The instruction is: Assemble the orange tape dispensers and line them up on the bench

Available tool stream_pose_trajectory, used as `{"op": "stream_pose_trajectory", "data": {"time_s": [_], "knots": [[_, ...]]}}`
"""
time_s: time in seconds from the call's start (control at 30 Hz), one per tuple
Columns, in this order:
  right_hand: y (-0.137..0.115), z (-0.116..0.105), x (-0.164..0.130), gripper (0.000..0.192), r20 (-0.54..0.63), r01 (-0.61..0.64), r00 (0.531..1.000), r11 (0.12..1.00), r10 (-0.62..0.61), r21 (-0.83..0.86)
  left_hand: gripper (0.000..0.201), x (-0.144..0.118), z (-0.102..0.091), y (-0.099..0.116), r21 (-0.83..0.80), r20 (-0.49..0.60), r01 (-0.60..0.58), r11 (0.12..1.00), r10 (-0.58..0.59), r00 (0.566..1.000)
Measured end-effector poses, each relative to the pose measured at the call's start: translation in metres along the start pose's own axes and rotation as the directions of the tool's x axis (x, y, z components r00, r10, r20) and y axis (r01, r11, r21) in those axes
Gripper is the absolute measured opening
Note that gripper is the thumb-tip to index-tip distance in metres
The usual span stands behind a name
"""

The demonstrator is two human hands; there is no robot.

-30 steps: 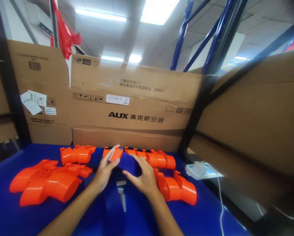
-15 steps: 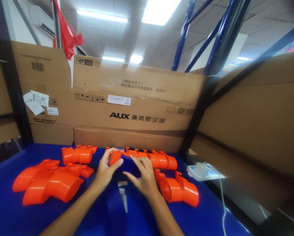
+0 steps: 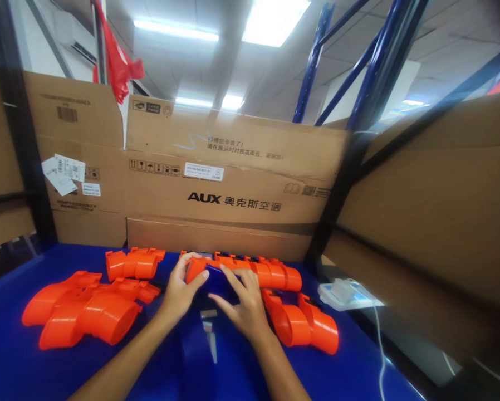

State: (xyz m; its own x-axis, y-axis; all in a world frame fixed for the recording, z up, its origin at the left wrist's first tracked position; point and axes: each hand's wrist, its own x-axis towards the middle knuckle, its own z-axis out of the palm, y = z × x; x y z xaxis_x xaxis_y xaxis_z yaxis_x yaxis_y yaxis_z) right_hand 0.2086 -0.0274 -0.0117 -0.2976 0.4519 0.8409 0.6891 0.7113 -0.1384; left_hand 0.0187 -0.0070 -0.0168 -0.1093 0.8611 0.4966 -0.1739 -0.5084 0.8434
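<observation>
My left hand is closed round an orange plastic tubular part, thumb in front and fingers behind. Against that part's right side is a smooth dark blue piece; whether it is joined to the part I cannot tell. My right hand is beside this blue piece with thumb and fingers spread, the index fingertip at its upper edge. Below the hands, pale strips show on a dark blue shape that blends with the table covering.
More orange parts lie on the blue tabletop: a left cluster, a back-left group, a back row and a right pair. A clear plastic box with a white cable is at the right edge. Cardboard walls the back.
The view has shifted very slightly. Both hands keep nearly the same pose, with the orange part still in the left one.
</observation>
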Motion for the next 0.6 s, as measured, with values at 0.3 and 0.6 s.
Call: {"op": "stream_pose_trajectory", "data": {"time_s": [0.3, 0.6], "knots": [[0.000, 0.006, -0.001, 0.051, -0.038, -0.313, 0.924, 0.809, 0.381, 0.498, 0.073, -0.008, 0.005, 0.004, -0.117, 0.292, 0.031, 0.993, 0.004, 0.957], [0.000, 0.024, -0.008, 0.066, 0.174, -0.539, 0.738, 0.416, 0.652, 0.732, 0.072, -0.021, 0.006, 0.002, 0.199, 0.369, -0.081, 0.977, 0.002, 0.930]]}}
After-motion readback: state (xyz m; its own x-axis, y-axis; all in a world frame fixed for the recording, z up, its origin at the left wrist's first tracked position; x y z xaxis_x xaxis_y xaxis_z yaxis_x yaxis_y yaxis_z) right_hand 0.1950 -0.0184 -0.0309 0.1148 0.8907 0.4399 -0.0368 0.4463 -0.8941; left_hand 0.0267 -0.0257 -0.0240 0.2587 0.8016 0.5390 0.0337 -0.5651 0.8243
